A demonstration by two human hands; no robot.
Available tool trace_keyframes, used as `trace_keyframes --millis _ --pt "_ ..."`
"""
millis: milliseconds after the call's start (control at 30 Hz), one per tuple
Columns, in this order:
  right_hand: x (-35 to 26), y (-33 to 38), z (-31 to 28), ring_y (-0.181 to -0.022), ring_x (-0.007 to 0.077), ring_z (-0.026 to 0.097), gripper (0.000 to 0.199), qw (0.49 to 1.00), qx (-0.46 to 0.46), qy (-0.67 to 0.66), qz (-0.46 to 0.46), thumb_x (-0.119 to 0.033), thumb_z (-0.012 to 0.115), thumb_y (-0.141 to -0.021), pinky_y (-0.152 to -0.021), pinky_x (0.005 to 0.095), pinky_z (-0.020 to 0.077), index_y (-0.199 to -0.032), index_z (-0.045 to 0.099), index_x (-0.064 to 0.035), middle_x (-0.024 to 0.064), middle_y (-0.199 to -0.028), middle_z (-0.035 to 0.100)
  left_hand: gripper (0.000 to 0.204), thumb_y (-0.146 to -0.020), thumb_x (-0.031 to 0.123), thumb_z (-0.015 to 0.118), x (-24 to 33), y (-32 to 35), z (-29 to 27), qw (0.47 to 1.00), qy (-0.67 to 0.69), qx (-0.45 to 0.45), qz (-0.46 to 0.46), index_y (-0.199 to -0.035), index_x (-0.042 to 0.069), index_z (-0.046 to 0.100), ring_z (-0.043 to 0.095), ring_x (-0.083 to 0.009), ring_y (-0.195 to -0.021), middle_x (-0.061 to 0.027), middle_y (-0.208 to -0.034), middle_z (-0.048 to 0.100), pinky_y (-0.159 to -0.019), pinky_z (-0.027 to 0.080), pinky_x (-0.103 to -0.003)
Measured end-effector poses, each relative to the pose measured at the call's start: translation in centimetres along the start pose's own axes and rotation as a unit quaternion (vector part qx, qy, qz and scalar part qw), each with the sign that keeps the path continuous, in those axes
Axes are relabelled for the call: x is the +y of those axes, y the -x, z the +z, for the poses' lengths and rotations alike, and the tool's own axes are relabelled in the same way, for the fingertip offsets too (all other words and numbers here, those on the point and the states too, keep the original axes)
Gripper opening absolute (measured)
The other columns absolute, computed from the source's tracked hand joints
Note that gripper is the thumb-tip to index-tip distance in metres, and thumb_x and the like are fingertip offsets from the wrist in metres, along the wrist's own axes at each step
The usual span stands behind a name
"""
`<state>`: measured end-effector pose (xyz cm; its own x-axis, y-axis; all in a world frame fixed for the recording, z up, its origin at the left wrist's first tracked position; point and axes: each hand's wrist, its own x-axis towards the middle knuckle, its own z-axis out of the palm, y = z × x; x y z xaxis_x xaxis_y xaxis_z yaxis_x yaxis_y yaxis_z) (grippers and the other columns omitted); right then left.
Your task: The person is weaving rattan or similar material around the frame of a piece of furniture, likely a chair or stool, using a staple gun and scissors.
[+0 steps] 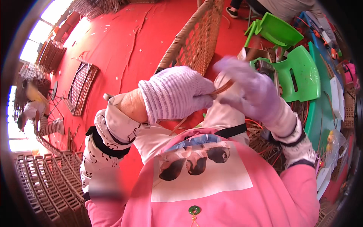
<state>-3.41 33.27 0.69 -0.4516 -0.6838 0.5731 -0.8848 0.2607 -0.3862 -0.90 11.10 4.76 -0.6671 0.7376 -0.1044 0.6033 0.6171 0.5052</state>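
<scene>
Both my hands wear pale lilac knit gloves and meet in front of my chest. My left hand [177, 92] is closed around a thin brown rattan strip [222, 88] that runs between the two hands and trails down under the left glove. My right hand [251, 89], slightly blurred, pinches the strip's other end. Just beyond the hands stands a woven wicker panel [198, 36] with an open lattice and a wrapped rim. My pink top with a white printed patch fills the lower part of the view.
Red floor [124, 41] strewn with rattan scraps. Two green plastic chairs [298, 72] stand at the right, with another person's legs behind them. Stacked woven panels [41, 178] lie lower left, another frame [81, 89] on the floor, and a seated person at far left.
</scene>
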Motion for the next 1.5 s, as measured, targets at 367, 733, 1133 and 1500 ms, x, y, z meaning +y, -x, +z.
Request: trace_keyframes --millis 367,733,1133,1500 --pt "12.1 26.1 -22.3 -0.102 0.0303 0.056 0.038 0.686 0.038 0.386 0.615 -0.028 0.043 -0.093 -0.087 0.0339 0.0440 -0.120 0.052 -0.0013 0.0206 -0.109 0.058 0.044 -0.092 0.035 0.052 -8.9 16.3 6.6 0.658 0.173 0.665 -0.307 -0.121 0.002 0.053 0.055 -0.0165 -0.101 -0.0081 -0.114 0.058 -0.090 0.041 -0.030" --pt "10.7 36.0 -25.1 -0.105 0.0385 0.053 0.038 0.620 -0.114 0.554 0.544 -0.031 0.050 -0.085 -0.085 0.0414 0.0445 -0.111 0.057 -0.0052 0.0204 -0.110 0.059 0.037 -0.087 0.029 0.056 -14.1 9.3 3.7 0.618 0.285 0.716 -0.154 -0.059 0.005 0.054 0.045 -0.0097 -0.051 -0.0019 -0.055 0.049 -0.048 0.035 -0.024" --pt "11.8 42.6 -28.8 -0.097 0.0410 0.057 0.025 0.455 -0.154 0.511 0.713 -0.021 0.047 -0.086 -0.079 0.0463 0.0459 -0.094 0.059 -0.0004 0.0253 -0.100 0.060 0.034 -0.077 0.036 0.066 -27.8 15.0 -5.6 0.484 0.486 0.714 -0.138 -0.061 0.008 0.056 0.046 -0.0169 -0.043 -0.0049 -0.051 0.050 -0.043 0.038 -0.030" --pt "-0.9 45.5 -24.7 -0.097 0.0388 0.058 0.025 0.372 -0.115 0.452 0.803 -0.021 0.049 -0.085 -0.083 0.0464 0.0453 -0.097 0.060 -0.0021 0.0241 -0.101 0.060 0.031 -0.083 0.038 0.057 -16.4 10.9 6.4 0.752 0.208 0.558 -0.281 -0.069 0.011 0.052 0.050 -0.0196 -0.050 -0.0068 -0.059 0.050 -0.044 0.042 -0.032"
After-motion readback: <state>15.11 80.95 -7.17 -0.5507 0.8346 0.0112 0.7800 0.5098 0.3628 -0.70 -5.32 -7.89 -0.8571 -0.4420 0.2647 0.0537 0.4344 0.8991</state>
